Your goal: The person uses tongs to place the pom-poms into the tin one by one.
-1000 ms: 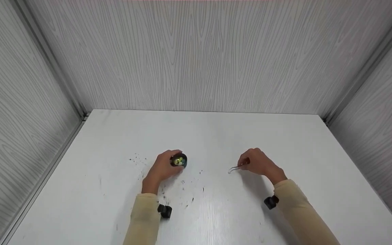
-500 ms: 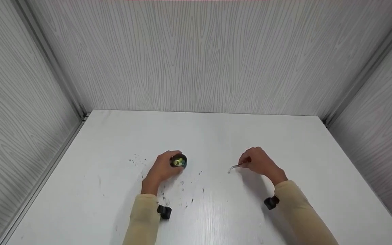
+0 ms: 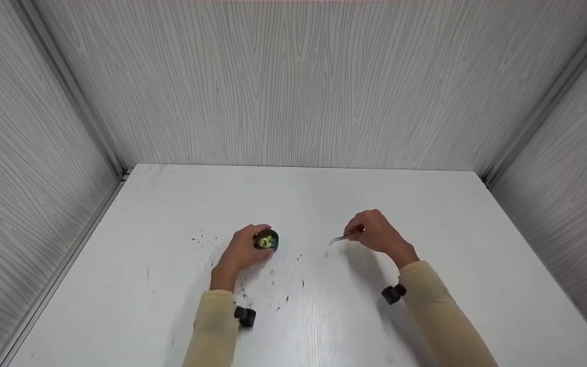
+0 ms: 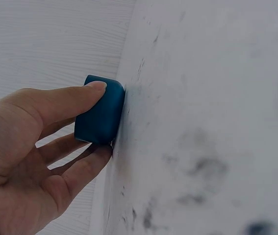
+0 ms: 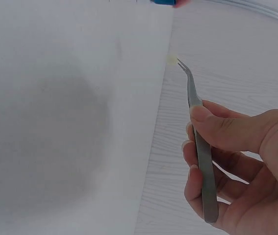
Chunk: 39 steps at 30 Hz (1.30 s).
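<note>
On the left of the middle, my left hand (image 3: 242,252) grips a small round blue cup (image 4: 99,110) between thumb and fingers. The cup stands upright on the table, and several yellow and pale pieces (image 3: 266,241) lie inside it. To the right, my right hand (image 3: 377,233) pinches bent-tip metal tweezers (image 5: 203,152) above the table, their points turned toward the cup. A tiny pale yellow piece (image 5: 172,60) shows right at the tweezer points in the right wrist view; it looks faint and blurred.
The white table (image 3: 405,199) carries dark smudges and specks (image 3: 245,293) around the left hand and forearm. Grey wood-grain panels (image 3: 293,86) close off the back and both sides. A black wrist camera (image 3: 246,316) sits at each sleeve.
My right hand has moved left and a little farther from me, carrying the tweezers toward the cup. My left hand and the cup have stayed in place.
</note>
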Each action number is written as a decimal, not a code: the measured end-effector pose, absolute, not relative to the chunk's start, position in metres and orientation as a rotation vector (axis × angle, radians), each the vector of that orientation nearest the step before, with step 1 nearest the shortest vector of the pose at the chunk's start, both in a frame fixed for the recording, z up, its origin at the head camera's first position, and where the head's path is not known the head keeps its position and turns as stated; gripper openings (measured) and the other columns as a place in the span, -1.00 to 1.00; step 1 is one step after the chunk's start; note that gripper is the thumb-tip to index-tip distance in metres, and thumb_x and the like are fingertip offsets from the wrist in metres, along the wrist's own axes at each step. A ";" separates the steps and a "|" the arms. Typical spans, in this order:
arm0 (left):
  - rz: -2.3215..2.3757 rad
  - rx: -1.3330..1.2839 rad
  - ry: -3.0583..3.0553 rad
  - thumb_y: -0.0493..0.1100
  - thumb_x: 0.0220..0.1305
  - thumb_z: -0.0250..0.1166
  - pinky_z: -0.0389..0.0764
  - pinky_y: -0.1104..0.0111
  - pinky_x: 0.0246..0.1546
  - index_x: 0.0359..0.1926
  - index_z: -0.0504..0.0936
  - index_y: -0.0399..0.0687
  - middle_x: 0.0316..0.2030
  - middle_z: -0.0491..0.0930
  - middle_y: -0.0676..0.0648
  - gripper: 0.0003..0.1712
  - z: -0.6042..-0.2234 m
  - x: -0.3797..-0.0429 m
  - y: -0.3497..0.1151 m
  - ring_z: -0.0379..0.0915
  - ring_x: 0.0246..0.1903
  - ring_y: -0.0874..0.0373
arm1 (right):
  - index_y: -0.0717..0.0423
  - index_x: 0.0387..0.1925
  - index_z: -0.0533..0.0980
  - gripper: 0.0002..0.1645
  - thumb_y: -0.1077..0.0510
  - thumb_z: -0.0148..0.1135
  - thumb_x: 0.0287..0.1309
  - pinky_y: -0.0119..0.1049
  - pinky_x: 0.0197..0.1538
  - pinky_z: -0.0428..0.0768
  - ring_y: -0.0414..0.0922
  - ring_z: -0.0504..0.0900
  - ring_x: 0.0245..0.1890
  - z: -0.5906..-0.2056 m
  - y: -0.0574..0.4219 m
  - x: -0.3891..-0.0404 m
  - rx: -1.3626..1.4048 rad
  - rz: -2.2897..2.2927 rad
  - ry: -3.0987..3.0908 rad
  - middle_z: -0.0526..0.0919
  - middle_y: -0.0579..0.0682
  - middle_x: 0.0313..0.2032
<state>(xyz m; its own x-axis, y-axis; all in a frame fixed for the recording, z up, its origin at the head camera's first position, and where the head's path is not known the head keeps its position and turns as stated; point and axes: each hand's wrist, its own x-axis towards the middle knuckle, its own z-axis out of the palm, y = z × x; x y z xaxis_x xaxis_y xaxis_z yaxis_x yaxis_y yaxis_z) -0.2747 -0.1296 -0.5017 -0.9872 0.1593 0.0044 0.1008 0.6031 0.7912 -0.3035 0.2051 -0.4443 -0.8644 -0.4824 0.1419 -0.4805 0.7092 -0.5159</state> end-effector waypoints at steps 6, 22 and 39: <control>1.341 0.235 2.764 -0.27 0.24 0.46 0.46 -0.08 0.38 0.36 0.53 -0.10 0.26 0.57 -0.23 -0.35 -0.502 -0.273 -0.131 0.46 0.33 -0.20 | 0.14 -0.35 0.80 -0.83 0.43 0.43 0.10 -0.31 -0.23 0.56 -0.12 0.61 -0.31 -0.438 0.186 -0.304 -0.825 -0.866 2.884 0.81 0.04 -0.32; 1.352 0.229 2.759 -0.24 0.25 0.47 0.46 -0.07 0.39 0.38 0.51 -0.12 0.30 0.56 -0.23 -0.33 -0.503 -0.273 -0.130 0.45 0.35 -0.17 | 0.15 -0.28 0.80 -0.85 0.39 0.43 0.16 -0.25 -0.22 0.67 -0.12 0.61 -0.33 -0.423 0.137 -0.314 -0.874 -0.784 2.876 0.82 0.07 -0.28; 1.339 0.254 2.793 -0.27 0.21 0.48 0.45 -0.06 0.39 0.34 0.55 -0.12 0.20 0.61 -0.22 -0.35 -0.502 -0.275 -0.128 0.49 0.30 -0.16 | 0.16 -0.34 0.80 -0.88 0.39 0.43 0.15 -0.26 -0.26 0.67 -0.15 0.64 -0.38 -0.434 0.087 -0.320 -0.982 -0.744 2.843 0.83 0.06 -0.34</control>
